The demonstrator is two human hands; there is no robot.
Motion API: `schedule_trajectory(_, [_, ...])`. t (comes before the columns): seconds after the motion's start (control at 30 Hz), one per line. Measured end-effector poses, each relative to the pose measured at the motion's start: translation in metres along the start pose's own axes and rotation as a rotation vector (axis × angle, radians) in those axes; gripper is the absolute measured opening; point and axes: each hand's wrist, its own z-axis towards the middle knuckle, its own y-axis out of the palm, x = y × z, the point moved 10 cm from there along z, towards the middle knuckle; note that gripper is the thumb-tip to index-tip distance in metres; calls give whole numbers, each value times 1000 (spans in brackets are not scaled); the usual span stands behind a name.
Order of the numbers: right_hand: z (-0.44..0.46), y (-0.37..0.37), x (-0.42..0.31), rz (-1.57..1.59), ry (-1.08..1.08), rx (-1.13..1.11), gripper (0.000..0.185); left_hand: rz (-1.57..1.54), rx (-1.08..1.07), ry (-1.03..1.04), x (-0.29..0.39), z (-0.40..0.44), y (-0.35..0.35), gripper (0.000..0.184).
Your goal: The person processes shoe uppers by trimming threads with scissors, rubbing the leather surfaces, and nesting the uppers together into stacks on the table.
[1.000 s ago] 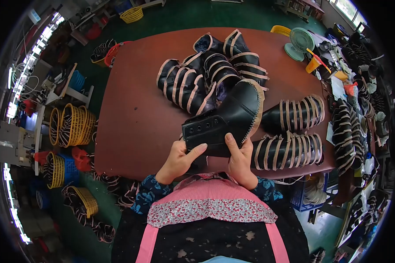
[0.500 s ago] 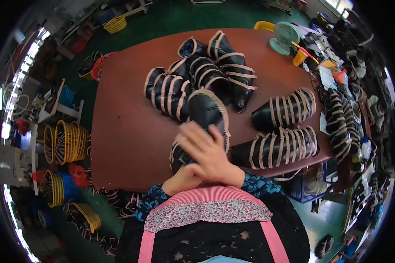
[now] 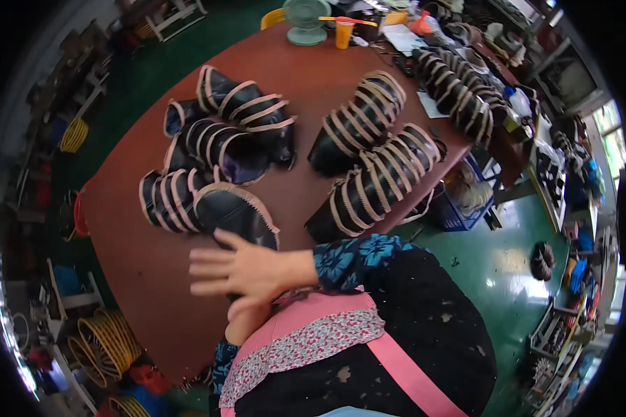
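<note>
My right hand (image 3: 236, 272) is open, fingers spread and a little blurred, crossing in front of my left hand. Only the wrist and part of my left hand (image 3: 245, 321) show; its fingers are hidden behind the right. Just beyond my right fingers lies a black leather shoe upper (image 3: 235, 215) with a beige zigzag edge, its lower part covered by my hand. It leans on a bundle of similar striped uppers (image 3: 170, 200).
More nested uppers (image 3: 247, 108) lie farther back, and two long rows of uppers (image 3: 379, 184) sit at the right. A green fan (image 3: 306, 21) and an orange cup (image 3: 343, 33) stand at the far edge of the brown table (image 3: 129, 292). A blue crate (image 3: 459, 215) is below, right.
My view has turned to the right, so the table and uppers appear shifted left. My right hand's fingers have spread wider. Both hands remain crossed near the nearest upper.
</note>
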Motion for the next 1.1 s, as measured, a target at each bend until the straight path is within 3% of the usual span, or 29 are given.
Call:
schedule_trajectory(0.03, [0, -18, 28, -109, 120, 17, 70, 68, -30, -34, -1, -4, -6, 40])
schedule_trajectory(0.1, [-20, -49, 87, -371, 327, 77, 71, -193, 307, 30, 13, 8, -46, 39])
schedule_trajectory(0.17, [-55, -78, 131, -397, 652, 214, 83, -215, 370, 36, 25, 5, -55, 40])
schedule_trajectory(0.23, [-66, -77, 129, -228, 697, 275, 87, -265, 420, 94, 31, 7, -62, 41])
schedule_trajectory(0.3, [-86, -46, 120, 691, 918, 420, 82, -456, 376, 61, 26, 9, -56, 38])
schedule_trajectory(0.33, [-68, -40, 92, 878, 830, 412, 91, -459, 384, 55, 23, 8, -55, 38])
schedule_trajectory(0.4, [-74, -12, 76, 883, 889, 406, 96, -546, 345, -19, 10, 8, -47, 37])
schedule_trajectory(0.57, [-65, 1, 65, 1072, 925, 416, 92, -354, 341, -22, 3, -3, -35, 44])
schedule_trajectory(0.63, [-70, -2, 72, 711, 898, 426, 79, -250, 329, -22, 6, -1, -36, 50])
schedule_trajectory(0.77, [-57, 1, 69, 696, 933, 501, 64, -115, 417, 19, 17, 5, -51, 70])
schedule_trajectory(0.8, [-59, 7, 64, 701, 929, 489, 64, -126, 441, 8, 18, 2, -53, 71])
schedule_trajectory(0.87, [-50, 9, 44, 326, 819, 320, 70, -127, 472, -1, 15, -3, -55, 72])
schedule_trajectory(0.93, [-47, 19, 33, 343, 780, 203, 76, -245, 456, -128, -11, -9, -38, 75])
schedule_trajectory(1.03, [-51, 8, 51, 250, 828, 247, 75, -220, 430, -47, -4, -5, -41, 58])
schedule_trajectory(1.1, [-71, -14, 84, 356, 913, 431, 71, -107, 412, 100, 15, -3, -41, 47])
